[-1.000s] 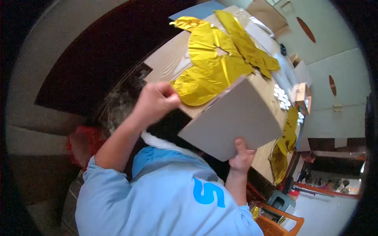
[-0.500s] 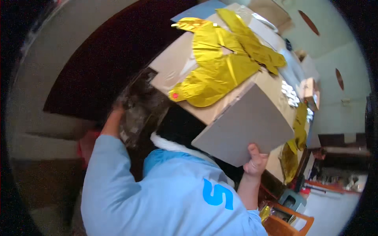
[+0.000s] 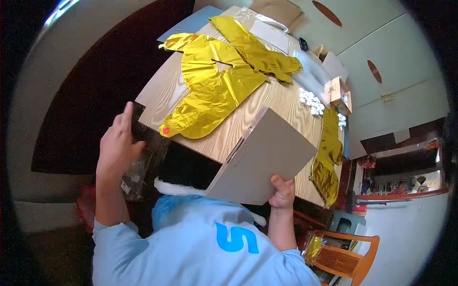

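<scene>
While the right hand [image 3: 282,192] is supporting the flat grey box [image 3: 268,155], its grip pinching the long right edge, thumb above and fingers apparently bracing underneath against tipping, the left hand [image 3: 113,150] is hovering apart, its grip spread and visibly empty. The box is tilting before the near edge of the counter [image 3: 156,101], its long axis running obliquely from near left to far right, far corner pointing away. Beyond, gold foil [image 3: 210,106] is lying flat, presumably against creasing.

A cardboard box [image 3: 336,91] is set beside small white pieces [image 3: 311,102], backed by pale cabinets [image 3: 398,57], while a wooden chair [image 3: 338,261] is seen at lower right.
</scene>
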`<state>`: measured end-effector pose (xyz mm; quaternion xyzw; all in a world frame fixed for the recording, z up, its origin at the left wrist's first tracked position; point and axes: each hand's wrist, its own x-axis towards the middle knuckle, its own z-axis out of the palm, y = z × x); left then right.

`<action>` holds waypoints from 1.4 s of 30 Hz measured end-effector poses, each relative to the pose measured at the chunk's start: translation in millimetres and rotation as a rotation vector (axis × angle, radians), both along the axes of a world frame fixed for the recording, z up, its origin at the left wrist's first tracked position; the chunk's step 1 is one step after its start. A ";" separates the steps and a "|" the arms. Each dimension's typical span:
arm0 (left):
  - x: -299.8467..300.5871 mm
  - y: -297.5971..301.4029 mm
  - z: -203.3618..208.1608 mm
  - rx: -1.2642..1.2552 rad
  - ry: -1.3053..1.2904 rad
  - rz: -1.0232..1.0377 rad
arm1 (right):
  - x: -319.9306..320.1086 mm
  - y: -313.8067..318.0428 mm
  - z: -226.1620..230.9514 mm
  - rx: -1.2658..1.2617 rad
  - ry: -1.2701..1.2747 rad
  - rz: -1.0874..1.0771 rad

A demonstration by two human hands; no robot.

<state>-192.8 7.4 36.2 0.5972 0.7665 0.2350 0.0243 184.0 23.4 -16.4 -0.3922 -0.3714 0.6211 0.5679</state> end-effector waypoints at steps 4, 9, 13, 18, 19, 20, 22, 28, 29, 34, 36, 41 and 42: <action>50.3 4.4 31.4 0.026 -0.878 -0.436 | 0.7 -2.7 1.1 0.016 -0.033 0.032; 96.3 24.0 33.1 -0.200 -1.281 -0.611 | 2.5 -4.3 -4.5 0.074 -0.127 0.000; 101.3 27.4 27.8 -0.251 -1.324 -0.598 | 12.7 -7.7 -6.9 0.087 -0.143 0.032; 109.7 23.2 19.9 -0.160 -1.238 -0.531 | -0.5 -14.4 1.7 0.138 -0.130 -0.118; 111.5 21.4 18.5 -0.121 -1.152 -0.510 | -1.2 -15.1 3.0 0.152 -0.145 -0.110; 113.4 19.3 16.8 -0.083 -1.068 -0.488 | -1.6 -16.5 3.9 0.164 -0.163 -0.103; 118.0 16.2 11.4 -0.051 -1.041 -0.434 | 0.6 -19.8 0.5 0.154 -0.191 -0.088; 124.8 15.4 3.4 -0.161 -1.353 -0.313 | 6.5 -25.4 -8.2 0.090 -0.187 -0.046; 125.7 16.8 0.9 -0.188 -1.464 -0.289 | 8.5 -24.7 -15.5 0.108 -0.183 -0.056; 122.0 14.6 -0.4 -0.147 -1.609 -0.370 | 9.6 -21.2 -22.1 0.163 -0.206 -0.077; 120.2 13.6 3.0 -0.173 -1.594 -0.406 | 12.4 -17.7 -23.1 0.158 -0.208 -0.077; 112.2 17.5 -0.2 -0.243 -1.469 -0.499 | 8.8 -16.1 -19.0 0.181 -0.164 -0.116; 112.2 17.7 0.1 -0.251 -1.462 -0.491 | 9.4 -15.9 -19.2 0.192 -0.183 -0.127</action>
